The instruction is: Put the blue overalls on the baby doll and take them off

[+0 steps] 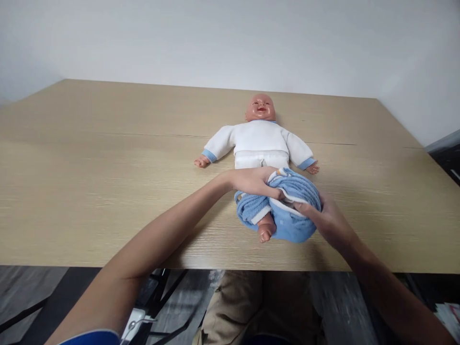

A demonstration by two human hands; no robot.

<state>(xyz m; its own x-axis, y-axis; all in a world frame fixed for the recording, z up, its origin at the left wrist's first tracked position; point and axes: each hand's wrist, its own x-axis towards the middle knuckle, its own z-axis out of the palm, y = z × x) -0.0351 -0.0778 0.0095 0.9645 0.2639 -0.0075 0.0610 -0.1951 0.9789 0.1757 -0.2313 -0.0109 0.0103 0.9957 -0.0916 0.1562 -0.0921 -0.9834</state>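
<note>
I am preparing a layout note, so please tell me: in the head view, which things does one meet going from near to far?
Beige trousers, table's near edge, blue garment, doll's white top, doll's head, pale wall.

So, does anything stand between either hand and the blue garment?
Nothing visible does: the left hand and right hand both hold the blue garment directly, at its white-edged opening. One doll foot pokes out nearby, clear of both hands.
</note>
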